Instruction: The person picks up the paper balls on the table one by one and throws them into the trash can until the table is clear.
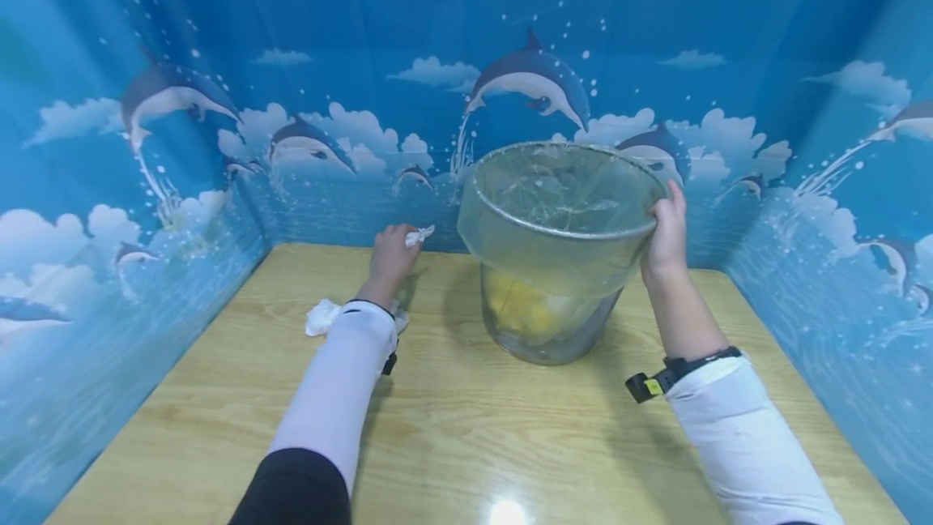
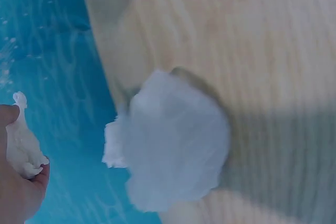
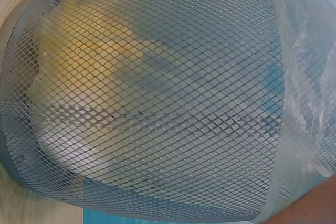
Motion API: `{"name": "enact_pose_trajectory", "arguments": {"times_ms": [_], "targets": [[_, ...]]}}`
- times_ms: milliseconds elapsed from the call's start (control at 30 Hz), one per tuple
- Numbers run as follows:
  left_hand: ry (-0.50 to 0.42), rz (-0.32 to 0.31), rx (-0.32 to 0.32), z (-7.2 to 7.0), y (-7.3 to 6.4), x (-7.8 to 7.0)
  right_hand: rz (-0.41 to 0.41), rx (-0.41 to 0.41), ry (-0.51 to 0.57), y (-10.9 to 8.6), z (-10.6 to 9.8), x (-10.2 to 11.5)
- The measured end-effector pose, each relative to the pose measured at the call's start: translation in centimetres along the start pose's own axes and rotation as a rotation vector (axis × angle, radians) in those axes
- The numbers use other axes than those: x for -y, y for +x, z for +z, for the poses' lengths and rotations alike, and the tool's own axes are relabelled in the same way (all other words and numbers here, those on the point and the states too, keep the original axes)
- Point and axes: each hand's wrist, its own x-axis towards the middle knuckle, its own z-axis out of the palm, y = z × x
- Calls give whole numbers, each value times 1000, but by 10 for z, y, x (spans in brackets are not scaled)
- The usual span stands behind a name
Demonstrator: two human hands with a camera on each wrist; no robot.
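My left hand (image 1: 394, 256) pinches a crumpled white tissue (image 1: 419, 236) above the far part of the table, left of a wire mesh wastebasket (image 1: 503, 322). A thin clear plastic bag (image 1: 539, 253) lines the basket and folds down over its rim. With my right hand (image 1: 666, 237) I grip the basket's rim on the right side. Something yellow (image 3: 100, 51) shows through the mesh near the bottom, its kind unclear. More crumpled tissue (image 1: 321, 317) lies by my left wrist, partly hidden by it in the head view; a large white wad (image 2: 176, 140) fills the middle of the left wrist view.
The wood-grain table (image 1: 452, 428) carries all of this. Blue curtains (image 1: 379, 14) printed with dolphins and clouds stand along its back and both sides. Each wrist bears a strapped-on camera, such as the black one (image 1: 643, 386) on the right.
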Motion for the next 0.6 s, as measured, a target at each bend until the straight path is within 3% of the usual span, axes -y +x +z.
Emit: {"name": "enact_pose_trajectory", "arguments": {"times_ms": [200, 467, 600], "targets": [[-49, -24, -82, -18, 6, -7, 7, 1, 3, -2, 0, 1], [-203, -93, -205, -37, 8, -7, 8, 2, 9, -3, 0, 2], [-276, -94, -237, -48, 9, -16, 9, 6, 3, -2, 0, 2]]}}
